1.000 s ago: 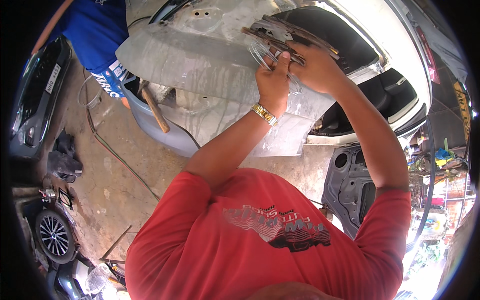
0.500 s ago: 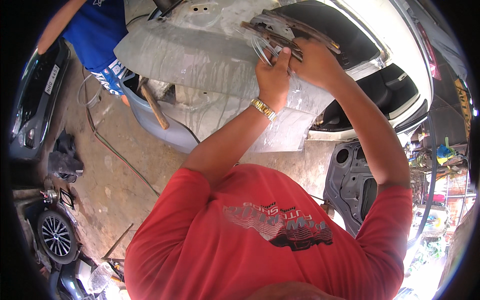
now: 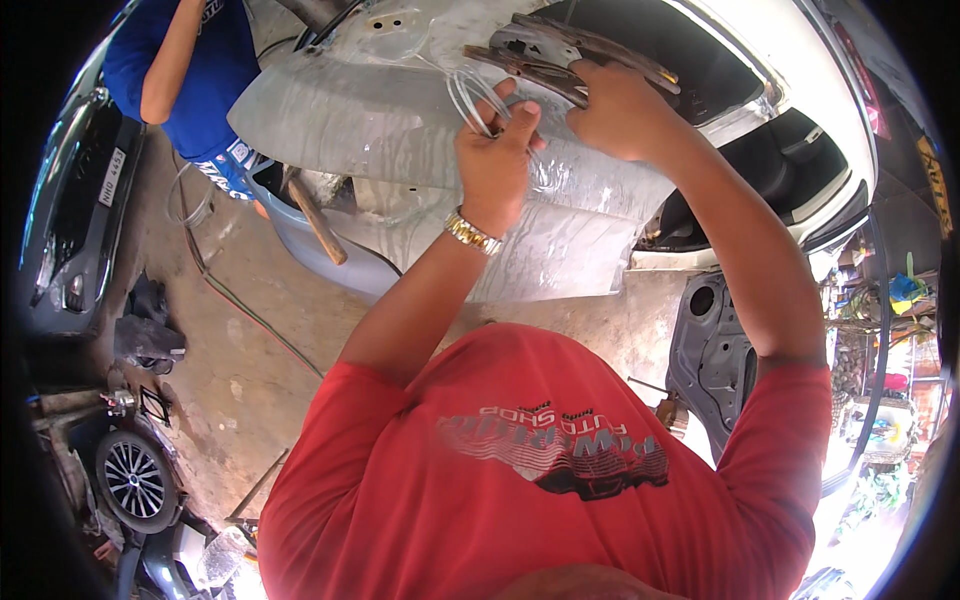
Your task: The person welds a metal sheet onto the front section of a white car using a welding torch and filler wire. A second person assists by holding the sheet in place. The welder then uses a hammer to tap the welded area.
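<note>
My left hand [image 3: 497,165] is closed around a loose coil of thin silvery wire [image 3: 463,98], its loops standing out past the fingers. Beneath it lies a streaked, wet-looking grey car body panel [image 3: 400,125]. My right hand [image 3: 622,112], fingers curled, is at the near end of a narrow brown strip [image 3: 520,68]. Whether it grips that strip or something smaller is hidden by the hand. A second long brown strip [image 3: 600,45] lies just beyond, across the edge of a dark opening in the white car body [image 3: 830,75].
A wooden handle [image 3: 318,222] lies across a blue-grey curved panel [image 3: 300,245]. At upper left stands another person in a blue shirt [image 3: 215,80]. Hoses [image 3: 230,295] cross the floor. A stripped grey door [image 3: 710,345] stands right; a wheel [image 3: 135,482] is lower left.
My left hand has drawn left, away from my right hand, taking the wire coil with it. My right hand stays by the brown strips. The other person's arm has shifted.
</note>
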The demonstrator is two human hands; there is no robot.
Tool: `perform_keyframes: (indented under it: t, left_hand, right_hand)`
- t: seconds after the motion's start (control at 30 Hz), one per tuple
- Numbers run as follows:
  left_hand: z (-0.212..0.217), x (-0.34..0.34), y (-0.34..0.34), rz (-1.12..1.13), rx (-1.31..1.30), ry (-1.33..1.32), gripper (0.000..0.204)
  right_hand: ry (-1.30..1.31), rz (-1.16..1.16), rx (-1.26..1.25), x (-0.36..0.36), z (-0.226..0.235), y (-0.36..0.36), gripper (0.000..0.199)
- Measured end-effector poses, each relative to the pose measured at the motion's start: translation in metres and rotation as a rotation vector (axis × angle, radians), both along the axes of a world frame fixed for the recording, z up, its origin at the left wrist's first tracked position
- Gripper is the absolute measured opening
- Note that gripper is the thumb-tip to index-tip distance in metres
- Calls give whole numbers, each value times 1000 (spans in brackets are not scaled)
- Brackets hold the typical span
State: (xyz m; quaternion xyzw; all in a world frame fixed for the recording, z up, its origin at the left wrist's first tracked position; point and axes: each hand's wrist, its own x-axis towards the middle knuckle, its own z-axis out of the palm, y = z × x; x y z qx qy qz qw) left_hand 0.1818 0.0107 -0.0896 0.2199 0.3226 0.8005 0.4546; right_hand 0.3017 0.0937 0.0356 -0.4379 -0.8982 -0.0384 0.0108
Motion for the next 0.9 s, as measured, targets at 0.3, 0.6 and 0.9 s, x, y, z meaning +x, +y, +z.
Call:
perform_keyframes:
  t: [0.3, 0.6, 0.9]
  left_hand:
    - [-18, -33, -25, 19, -50, 40, 39]
    - [-22, -37, -41, -15, -37, 110, 35]
    - [-33, -48, -57, -74, -97, 160, 28]
  right_hand:
    - [-109, 25, 120, 1, 1, -4, 49]
    - [-80, -125, 69, 1, -10, 5, 55]
    - [-75, -22, 88, 26, -15, 17, 56]
